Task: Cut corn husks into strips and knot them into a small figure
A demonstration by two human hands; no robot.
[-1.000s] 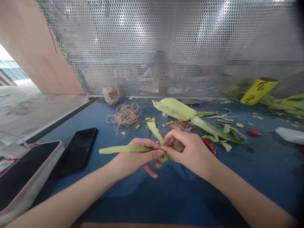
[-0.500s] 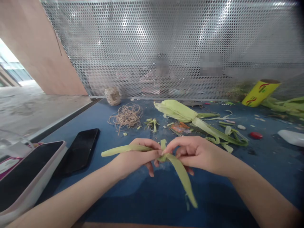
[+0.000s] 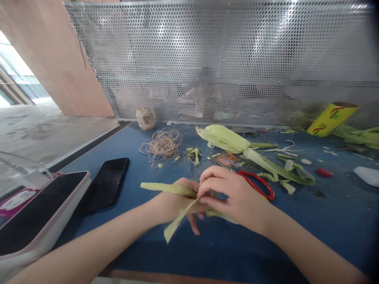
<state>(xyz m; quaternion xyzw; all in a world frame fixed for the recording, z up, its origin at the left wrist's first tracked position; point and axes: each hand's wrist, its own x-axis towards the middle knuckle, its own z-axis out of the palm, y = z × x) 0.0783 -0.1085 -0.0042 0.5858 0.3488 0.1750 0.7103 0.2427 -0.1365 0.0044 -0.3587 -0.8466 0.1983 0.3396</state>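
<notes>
My left hand (image 3: pixel 174 207) is closed around pale green corn husk strips (image 3: pixel 164 187), one of which sticks out to the left above the wrist. With bent fingers, my right hand (image 3: pixel 235 197) pinches at the same bundle, where a narrow strip (image 3: pixel 177 225) hangs down over my left hand. Another bit of green shows under the right fingers, mostly covered. The exact crossing of the strips is hidden behind the fingertips. Just behind my right hand lie scissors with a red handle (image 3: pixel 262 182), their blades hidden by that hand.
Behind the hands lie a corn-husk piece (image 3: pixel 226 139), a tangle of twine (image 3: pixel 162 144) and a small tied husk figure (image 3: pixel 194 154). A phone (image 3: pixel 106 183) and a pink-edged device (image 3: pixel 47 207) lie left. A yellow tube (image 3: pixel 331 119) leans near the perforated metal panel (image 3: pixel 231 51).
The hanging strip has swung from the right side to the left, across my left hand. My right hand has moved over the left fingers, and the red scissor handle has come into view.
</notes>
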